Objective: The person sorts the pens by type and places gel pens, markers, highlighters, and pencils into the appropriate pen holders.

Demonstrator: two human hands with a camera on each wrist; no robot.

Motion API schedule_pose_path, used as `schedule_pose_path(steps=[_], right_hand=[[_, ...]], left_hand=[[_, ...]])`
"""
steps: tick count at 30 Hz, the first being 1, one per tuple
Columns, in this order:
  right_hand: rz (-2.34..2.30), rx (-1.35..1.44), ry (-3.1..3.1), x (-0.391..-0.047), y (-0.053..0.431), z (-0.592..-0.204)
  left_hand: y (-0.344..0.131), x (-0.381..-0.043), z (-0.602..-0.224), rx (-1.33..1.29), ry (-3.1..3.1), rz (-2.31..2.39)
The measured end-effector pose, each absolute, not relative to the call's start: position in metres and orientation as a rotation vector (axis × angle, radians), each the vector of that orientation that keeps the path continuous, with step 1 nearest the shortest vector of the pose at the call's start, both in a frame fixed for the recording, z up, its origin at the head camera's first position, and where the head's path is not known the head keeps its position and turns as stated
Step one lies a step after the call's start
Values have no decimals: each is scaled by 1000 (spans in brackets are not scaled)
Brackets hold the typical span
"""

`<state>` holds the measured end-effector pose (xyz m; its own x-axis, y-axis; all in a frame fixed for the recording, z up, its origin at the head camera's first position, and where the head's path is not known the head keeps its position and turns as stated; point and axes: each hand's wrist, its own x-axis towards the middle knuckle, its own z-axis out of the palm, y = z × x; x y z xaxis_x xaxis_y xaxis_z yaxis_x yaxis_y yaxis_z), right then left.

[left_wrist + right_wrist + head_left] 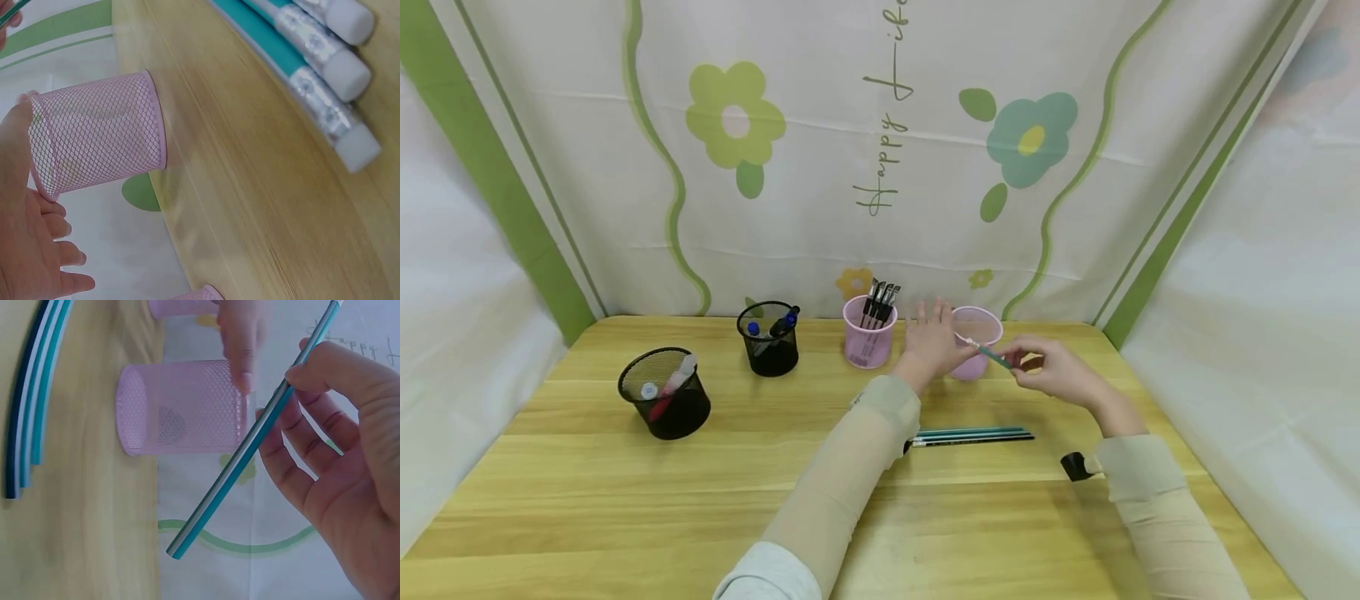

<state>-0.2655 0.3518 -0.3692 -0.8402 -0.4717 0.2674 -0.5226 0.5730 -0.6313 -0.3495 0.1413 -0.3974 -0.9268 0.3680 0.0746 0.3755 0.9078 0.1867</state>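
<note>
My right hand [1054, 372] pinches a teal pencil [232, 461] between thumb and fingers. In the head view the pencil slants across the front of a pink mesh cup [967, 368], its white eraser end toward the left hand. The cup stands upright, and no pencils show inside it. My left hand [931, 340] is spread beside this cup, thumb at its rim [47, 150] and the other fingers extended. On the table in front lie several pencils [977, 436], teal and dark, side by side with their erasers [357, 147] to the left.
Left of my left hand, a second pink cup [867, 347] holds several black-handled brushes [880, 304]. Farther left stand a black mesh cup [773, 357] with blue-capped pens and another black mesh cup [679, 414] with a red-and-white item. A printed curtain [820, 208] hangs behind the table.
</note>
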Motion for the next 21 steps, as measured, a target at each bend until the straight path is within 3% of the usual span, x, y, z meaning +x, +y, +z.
schedule_pose_path(steps=[21], right_hand=[[1560,446,-2204,-283,349,-346]], left_hand=[[142,-347,-398,-588,-3011,-344]])
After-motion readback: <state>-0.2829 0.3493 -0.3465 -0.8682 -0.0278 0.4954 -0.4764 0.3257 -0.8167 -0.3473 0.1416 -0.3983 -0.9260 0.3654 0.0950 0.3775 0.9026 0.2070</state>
